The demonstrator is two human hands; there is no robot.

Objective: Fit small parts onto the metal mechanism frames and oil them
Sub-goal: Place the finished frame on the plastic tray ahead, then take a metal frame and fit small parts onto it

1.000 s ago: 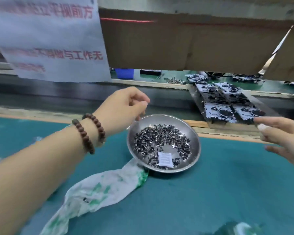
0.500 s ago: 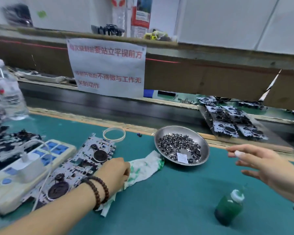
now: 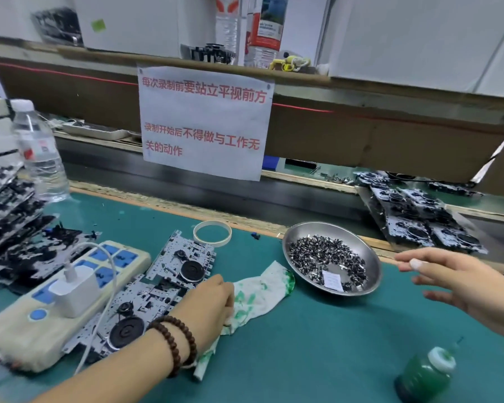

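- Now, left hand (image 3: 207,301) w/ bead bracelet sits knuckles-up at the right edge of the near mech frame (image 3: 146,303), also over the green-stained rag (image 3: 256,292); fingers curled down, can't tell whether they pinch anything.
- Right hand (image 3: 460,283) hovers above the green mat (image 3: 317,344), fingers straight and spread, holding nothing, just right of the steel dish (image 3: 303,237).
- Dish is center-right, full of small dark parts (image 3: 326,254) plus a white paper slip (image 3: 332,280).
- Oil bottle (image 3: 425,373), green w/ white cap, stands near right, apart from both hands.
- Two frames lie end to end left of center; the nearer partly under the power strip (image 3: 41,324), which has a white charger (image 3: 73,292) plugged in.
- Tape ring (image 3: 213,232) lies at the far frame's far end.
- Stack of frames (image 3: 12,228) far left, water bottle (image 3: 40,158) beside it.
- More frames (image 3: 413,216) on a tilted tray far right.
- Paper sign (image 3: 204,126) w/ red text hangs at the back.
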